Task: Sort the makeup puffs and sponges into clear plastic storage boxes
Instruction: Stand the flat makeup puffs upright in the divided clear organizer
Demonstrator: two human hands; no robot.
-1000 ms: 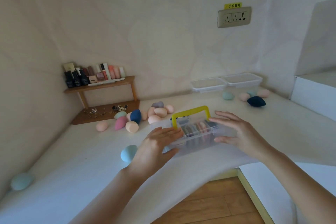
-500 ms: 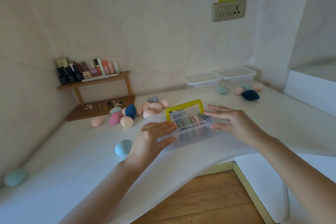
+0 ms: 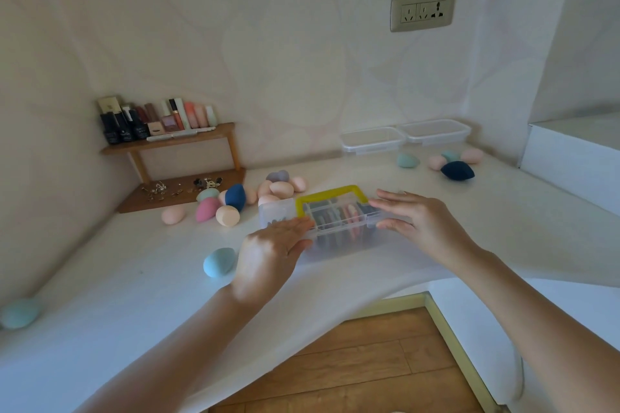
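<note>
Head view: left hand (image 3: pixel 271 255) and right hand (image 3: pixel 417 221) press flat, straight-fingered, on the lid of the yellow-handled clear box (image 3: pixel 339 235) of puffs, mid-counter (image 3: pixel 134 278). Probably closing it; next, the loose sponges (image 3: pixel 228 215) need the empty boxes (image 3: pixel 372 141).

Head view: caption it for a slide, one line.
Left hand and right hand rest on a clear yellow-handled box of puffs; sponges lie scattered over the white counter.

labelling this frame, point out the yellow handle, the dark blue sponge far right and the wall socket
yellow handle (image 3: pixel 330 192): head view, its top bar
dark blue sponge (image 3: pixel 457 170): head view, middle of its body
wall socket (image 3: pixel 422 12): head view, centre of the faceplate
</note>
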